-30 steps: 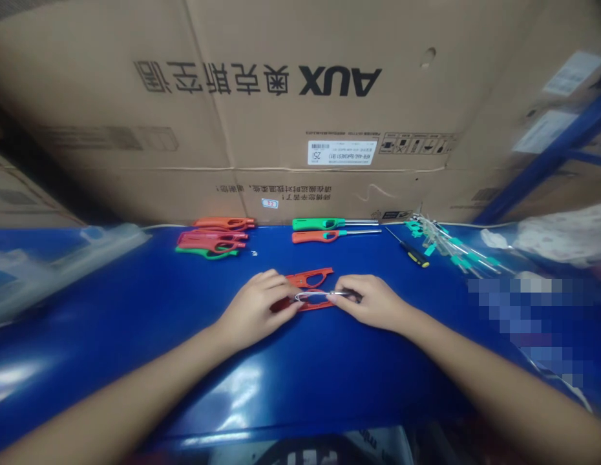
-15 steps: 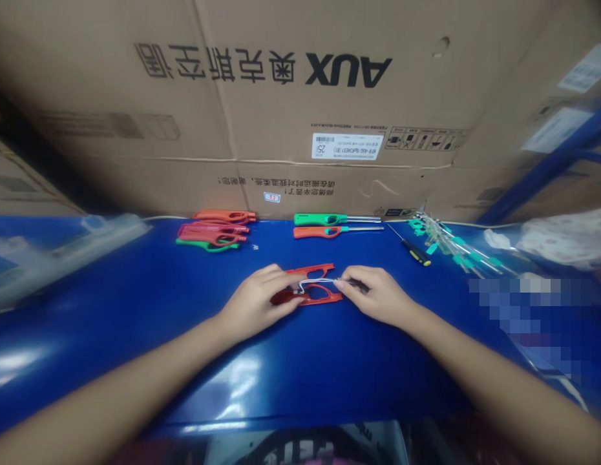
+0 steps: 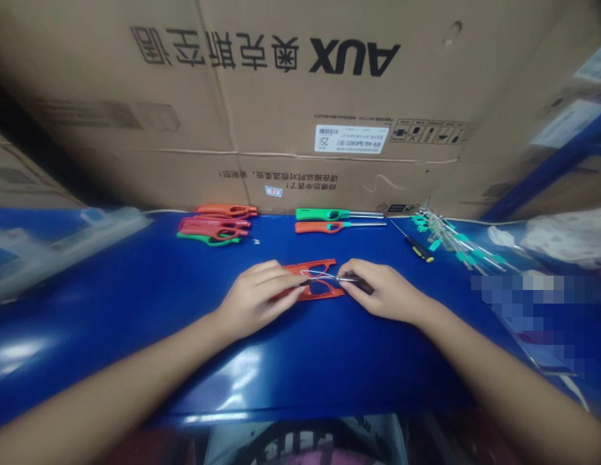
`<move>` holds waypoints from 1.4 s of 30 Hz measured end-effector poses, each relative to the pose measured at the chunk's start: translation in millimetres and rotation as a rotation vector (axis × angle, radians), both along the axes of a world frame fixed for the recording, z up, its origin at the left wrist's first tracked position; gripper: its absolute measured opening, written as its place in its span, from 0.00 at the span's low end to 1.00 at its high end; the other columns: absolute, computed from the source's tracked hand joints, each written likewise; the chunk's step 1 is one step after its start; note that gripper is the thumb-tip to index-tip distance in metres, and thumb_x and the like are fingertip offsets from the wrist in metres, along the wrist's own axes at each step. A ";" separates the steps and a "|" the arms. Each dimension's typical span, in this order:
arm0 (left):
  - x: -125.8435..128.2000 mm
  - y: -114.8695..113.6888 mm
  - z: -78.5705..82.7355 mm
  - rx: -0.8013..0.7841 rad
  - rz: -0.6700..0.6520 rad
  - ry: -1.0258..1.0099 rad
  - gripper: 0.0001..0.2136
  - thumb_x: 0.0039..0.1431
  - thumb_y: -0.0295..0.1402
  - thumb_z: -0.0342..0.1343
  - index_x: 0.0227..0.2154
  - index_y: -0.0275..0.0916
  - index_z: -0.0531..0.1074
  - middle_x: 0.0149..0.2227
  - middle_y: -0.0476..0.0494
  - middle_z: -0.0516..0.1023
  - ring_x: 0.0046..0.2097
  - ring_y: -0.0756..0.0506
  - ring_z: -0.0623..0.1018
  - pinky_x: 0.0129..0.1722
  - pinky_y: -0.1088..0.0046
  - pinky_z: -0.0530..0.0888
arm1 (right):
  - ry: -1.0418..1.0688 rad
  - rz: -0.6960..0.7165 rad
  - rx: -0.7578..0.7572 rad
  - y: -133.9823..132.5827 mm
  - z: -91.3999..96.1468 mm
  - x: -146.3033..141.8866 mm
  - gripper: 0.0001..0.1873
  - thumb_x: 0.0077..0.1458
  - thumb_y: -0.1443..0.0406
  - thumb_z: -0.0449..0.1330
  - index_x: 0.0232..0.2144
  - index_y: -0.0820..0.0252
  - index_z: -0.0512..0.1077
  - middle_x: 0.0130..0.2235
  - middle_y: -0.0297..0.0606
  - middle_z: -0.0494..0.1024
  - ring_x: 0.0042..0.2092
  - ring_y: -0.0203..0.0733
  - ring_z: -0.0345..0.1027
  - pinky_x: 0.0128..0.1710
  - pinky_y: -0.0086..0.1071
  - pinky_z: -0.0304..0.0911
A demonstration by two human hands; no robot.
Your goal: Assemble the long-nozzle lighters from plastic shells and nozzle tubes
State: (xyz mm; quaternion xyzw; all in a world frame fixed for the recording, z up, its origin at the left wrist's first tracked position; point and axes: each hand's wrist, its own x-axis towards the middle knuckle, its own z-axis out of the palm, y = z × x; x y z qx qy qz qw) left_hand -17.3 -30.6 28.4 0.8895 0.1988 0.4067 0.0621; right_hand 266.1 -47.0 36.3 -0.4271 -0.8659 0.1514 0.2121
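Note:
The two halves of an orange-red lighter casing (image 3: 324,294) lie spread on the blue table, between and partly under my hands. My left hand (image 3: 262,294) is closed over their left end, its thumb and fingertips pressed around something small that I cannot make out. A thin white wire (image 3: 307,272) loops out beside those fingertips. My right hand (image 3: 385,287) grips a dark-handled tool (image 3: 361,283), whose slim metallic shaft points left above the casing and reaches my left fingertips. Its exact kind is not clear.
Behind stand a green gas lighter (image 3: 315,214) and an orange gas lighter (image 3: 313,227), both lying flat. Several coloured casings (image 3: 216,226) are piled left of them. A screwdriver (image 3: 419,249) and metal lighter tubes (image 3: 463,242) lie right. A large cardboard box (image 3: 262,116) walls the back.
The tool's shaft now shows plainly between my hands, its end at my left fingertips. The white wire's loop has moved upward. The view has shifted slightly.

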 end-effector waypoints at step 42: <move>0.6 7.0 -9.1 -0.163 0.055 0.018 0.12 0.67 0.26 0.55 0.50 0.38 0.77 0.43 0.41 0.83 0.41 0.46 0.79 0.43 0.68 0.76 | -0.034 0.181 -0.096 2.0 7.4 9.0 0.18 0.69 0.67 0.48 0.56 0.51 0.71 0.50 0.41 0.76 0.48 0.41 0.73 0.49 0.35 0.68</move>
